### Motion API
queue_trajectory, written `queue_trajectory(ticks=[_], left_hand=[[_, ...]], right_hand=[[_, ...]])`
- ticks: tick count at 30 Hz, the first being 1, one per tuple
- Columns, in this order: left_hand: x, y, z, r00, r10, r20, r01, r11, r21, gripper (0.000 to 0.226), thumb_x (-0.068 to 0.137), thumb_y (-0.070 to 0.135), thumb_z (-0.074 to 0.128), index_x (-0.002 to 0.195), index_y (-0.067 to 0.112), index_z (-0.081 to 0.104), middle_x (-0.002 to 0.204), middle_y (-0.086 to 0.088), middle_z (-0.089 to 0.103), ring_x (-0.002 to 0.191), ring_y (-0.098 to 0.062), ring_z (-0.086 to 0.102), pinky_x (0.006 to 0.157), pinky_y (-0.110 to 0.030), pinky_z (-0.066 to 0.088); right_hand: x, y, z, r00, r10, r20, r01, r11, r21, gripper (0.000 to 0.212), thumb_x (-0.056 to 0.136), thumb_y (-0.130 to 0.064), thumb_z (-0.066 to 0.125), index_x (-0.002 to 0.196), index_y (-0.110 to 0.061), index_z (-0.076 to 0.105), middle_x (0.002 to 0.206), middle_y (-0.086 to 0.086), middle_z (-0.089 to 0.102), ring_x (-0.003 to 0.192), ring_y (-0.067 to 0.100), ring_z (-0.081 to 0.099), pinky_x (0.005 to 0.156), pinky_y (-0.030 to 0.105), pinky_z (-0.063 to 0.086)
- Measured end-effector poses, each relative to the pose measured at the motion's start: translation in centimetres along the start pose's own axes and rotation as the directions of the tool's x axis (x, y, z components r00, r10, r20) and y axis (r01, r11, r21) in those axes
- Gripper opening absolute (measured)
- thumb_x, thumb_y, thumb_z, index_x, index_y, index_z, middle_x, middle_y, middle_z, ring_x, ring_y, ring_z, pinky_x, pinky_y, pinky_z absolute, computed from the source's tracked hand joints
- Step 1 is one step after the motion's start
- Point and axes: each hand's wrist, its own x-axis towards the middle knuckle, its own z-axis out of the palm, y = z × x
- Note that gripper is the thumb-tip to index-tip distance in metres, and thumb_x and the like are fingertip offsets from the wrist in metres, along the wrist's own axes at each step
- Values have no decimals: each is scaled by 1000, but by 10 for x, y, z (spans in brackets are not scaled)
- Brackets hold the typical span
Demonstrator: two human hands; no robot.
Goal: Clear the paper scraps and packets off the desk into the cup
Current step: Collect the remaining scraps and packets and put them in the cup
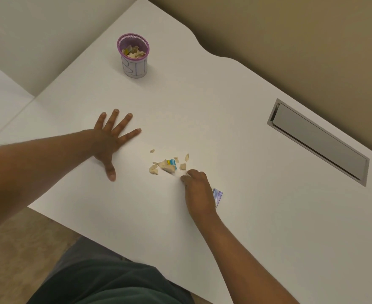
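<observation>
A purple mesh cup (pixel 133 60) with a white paper label stands upright at the far side of the white desk (pixel 235 119), and paper scraps lie inside it. Several beige paper scraps (pixel 165 166) lie in a loose cluster at mid-desk, with a small blue and yellow packet (pixel 173 163) among them. My left hand (pixel 110 139) rests flat on the desk to the left of the cluster, fingers spread. My right hand (pixel 197 191) sits just right of the cluster, fingertips pinched together on the desk surface. A blue packet (pixel 217 196) shows partly from under its palm side.
A grey rectangular cable hatch (pixel 319 141) is set into the desk at the right. A beige wall runs behind the desk's curved far edge. White panels stand to the left. My dark-clothed lap is below the near edge.
</observation>
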Motion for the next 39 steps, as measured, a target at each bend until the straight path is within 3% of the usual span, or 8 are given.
queue_trajectory(ticks=[9, 13, 16, 18, 22, 26, 29, 39], left_hand=[[3, -4, 3, 998, 53, -33, -53, 998, -19, 180, 22, 100, 69, 140, 40, -53, 148, -14, -62, 140, -50, -50, 117, -72, -22], [4, -8, 8, 994, 79, -71, -81, 996, -25, 180, 26, 98, 72, 150, 38, -43, 154, -16, -56, 141, -52, -48, 118, -73, -20], [7, -13, 13, 985, 112, -129, -117, 993, -34, 178, 27, 99, 71, 153, 37, -39, 157, -17, -52, 142, -53, -46, 118, -75, -18], [9, -16, 16, 979, 129, -159, -139, 989, -48, 178, 27, 100, 70, 155, 37, -37, 158, -17, -51, 142, -54, -46, 117, -75, -18], [14, -21, 23, 966, 169, -197, -190, 977, -92, 177, 25, 100, 66, 153, 38, -39, 156, -16, -53, 139, -54, -50, 113, -76, -25], [19, -25, 28, 956, 190, -224, -219, 969, -114, 176, 25, 101, 65, 152, 39, -40, 155, -15, -55, 138, -52, -52, 111, -76, -27], [21, -25, 30, 955, 189, -227, -219, 969, -116, 177, 26, 98, 68, 151, 39, -41, 154, -15, -56, 137, -52, -54, 110, -76, -27], [22, -25, 32, 951, 179, -254, -211, 972, -107, 177, 31, 92, 77, 154, 37, -38, 155, -15, -55, 139, -51, -53, 110, -75, -28]], right_hand=[[17, -8, -8, 989, 124, -79, -101, 964, 247, 27, 85, 1, 59, 94, -14, 81, 97, -1, 77, 91, 21, 66, 79, 30, 52], [37, -27, -32, 807, 572, 144, -457, 451, 767, 19, 85, -10, 70, 90, -22, 84, 88, -11, 80, 90, 8, 74, 72, 14, 51], [62, -46, -64, 776, 519, 360, -440, 37, 897, 14, 82, -2, 78, 93, -10, 82, 94, 2, 81, 92, 16, 77, 75, 21, 59], [86, -63, -91, 816, 434, 381, -408, -36, 912, 16, 81, -1, 80, 96, -5, 81, 97, 7, 81, 94, 18, 77, 77, 22, 61], [168, -107, -144, 921, 326, 214, -261, 105, 960, 15, 81, 1, 78, 90, -11, 81, 91, 6, 81, 87, 18, 78, 73, 21, 60], [261, -153, -169, 974, 178, -140, -14, 665, 746, 19, 80, -3, 70, 81, -17, 83, 80, -4, 80, 74, 13, 74, 66, 24, 57], [315, -179, -165, 980, 20, -196, 74, 885, 461, 23, 84, -2, 65, 89, -16, 84, 91, 2, 80, 82, 13, 72, 66, 21, 54], [369, -205, -136, 953, -205, 223, 255, 940, -226, 41, 85, -7, 68, 125, -18, 70, 125, 11, 65, 110, 35, 66, 89, 33, 54]])
